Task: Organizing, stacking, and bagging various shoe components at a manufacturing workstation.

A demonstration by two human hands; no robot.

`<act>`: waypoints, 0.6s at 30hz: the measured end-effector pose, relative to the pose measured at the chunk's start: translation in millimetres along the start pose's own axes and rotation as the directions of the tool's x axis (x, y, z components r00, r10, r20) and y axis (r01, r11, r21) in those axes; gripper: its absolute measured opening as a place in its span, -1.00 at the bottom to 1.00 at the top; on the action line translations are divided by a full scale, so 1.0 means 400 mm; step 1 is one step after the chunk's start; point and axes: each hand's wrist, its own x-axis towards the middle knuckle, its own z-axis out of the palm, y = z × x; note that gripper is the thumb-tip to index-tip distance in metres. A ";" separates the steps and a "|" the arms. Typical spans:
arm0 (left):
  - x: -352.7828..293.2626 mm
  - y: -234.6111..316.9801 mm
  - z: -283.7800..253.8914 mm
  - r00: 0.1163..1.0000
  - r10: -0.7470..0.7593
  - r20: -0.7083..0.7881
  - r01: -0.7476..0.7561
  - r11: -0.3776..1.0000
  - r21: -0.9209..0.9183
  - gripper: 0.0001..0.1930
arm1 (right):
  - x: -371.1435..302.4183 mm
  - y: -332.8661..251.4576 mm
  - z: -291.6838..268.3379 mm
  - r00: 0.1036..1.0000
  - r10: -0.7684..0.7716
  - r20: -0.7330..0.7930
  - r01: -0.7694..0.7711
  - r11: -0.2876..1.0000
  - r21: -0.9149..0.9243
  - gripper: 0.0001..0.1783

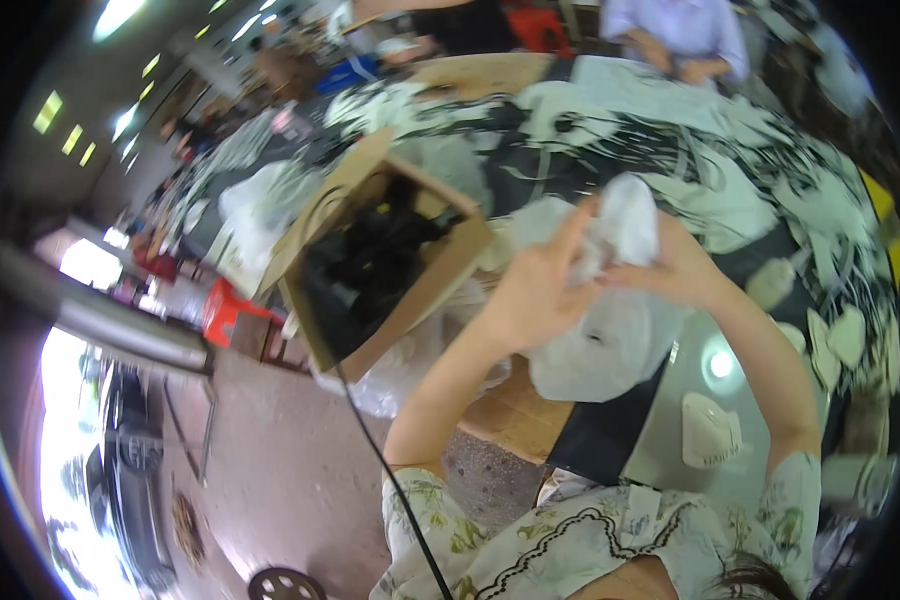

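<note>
Head view shows both bare hands raised over the work table (pixel 690 380), meeting on a crumpled white translucent plastic bag (pixel 610 330). The left hand (pixel 535 295) has its fingers curled around the bag's upper left part, with one finger stretched up along the bunched top. The right hand (pixel 675 268) pinches the bag's gathered top from the other side, fingers closed on the white material. The bag hangs down between the two forearms, its rounded lower part just above the table edge.

Just left of the left hand stands an open brown cardboard box (pixel 390 260), tilted, filled with dark black parts too blurred to make out. More clear plastic wrapping (pixel 390 375) lies under and beside the box. Flat white cut pieces (pixel 710 430) are scattered across the dark table surface to the right and behind the hands. At the far side of the table, another person in a pale blue shirt (pixel 680 25) sits with hands together.
</note>
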 end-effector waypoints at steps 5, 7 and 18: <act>-0.199 -0.180 -0.080 0.815 0.310 -0.489 0.013 0.835 0.550 -0.30 | -0.039 0.092 0.055 0.954 0.294 0.057 -0.240 0.864 -0.442 -0.47; -0.283 -0.241 -0.120 0.750 0.320 -0.579 0.294 0.623 0.725 -0.37 | -0.041 0.118 0.054 0.922 0.383 0.059 -0.299 0.800 -0.520 -0.48; -0.378 -0.370 -0.181 0.814 0.144 -0.563 0.345 0.660 0.668 -0.76 | 0.164 0.003 -0.008 0.908 0.237 0.346 -0.236 0.971 -0.044 -0.33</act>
